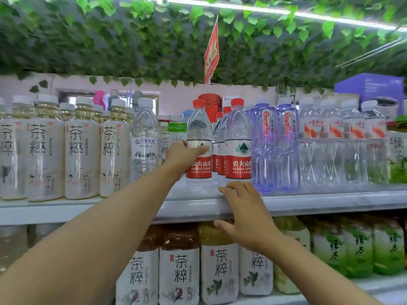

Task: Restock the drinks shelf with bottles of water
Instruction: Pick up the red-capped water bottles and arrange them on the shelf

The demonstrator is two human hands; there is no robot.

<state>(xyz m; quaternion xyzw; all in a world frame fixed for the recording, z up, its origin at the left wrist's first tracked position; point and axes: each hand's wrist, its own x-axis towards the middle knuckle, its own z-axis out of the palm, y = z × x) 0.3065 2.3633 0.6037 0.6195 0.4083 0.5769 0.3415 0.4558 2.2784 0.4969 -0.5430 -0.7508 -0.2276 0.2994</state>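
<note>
The left hand (184,157) reaches up and forward on a nearly straight arm, its fingers and thumb curled round the label band of a red-capped water bottle (198,142), which stands upright at the front of the upper shelf (330,201). The right hand (244,214) sits lower with its forearm angled up from the bottom right corner; its fingers are relaxed and spread, the fingertips (224,189) lying on the front lip of the shelf just below the water bottles and the thumb hanging under the edge, and it holds nothing. Just to the right of the gripped bottle stands a second red-capped bottle (238,142) of the same brand, with more red caps showing behind and between the two. On the left of the gripped bottle stands a clear white-capped bottle (144,139), and beyond it a row of pale tea bottles (81,150) with large black characters on the labels. To the right of the red-labelled water come two bluish Ganten bottles (275,148), then a shrink-wrapped group of clear bottles (343,142) with red and white labels. The shelf below carries amber tea bottles (179,267) and green tea bottles (361,247). Artificial green leaves (132,40) cover the area above the shelf, and a red sign (211,49) hangs among them.
</note>
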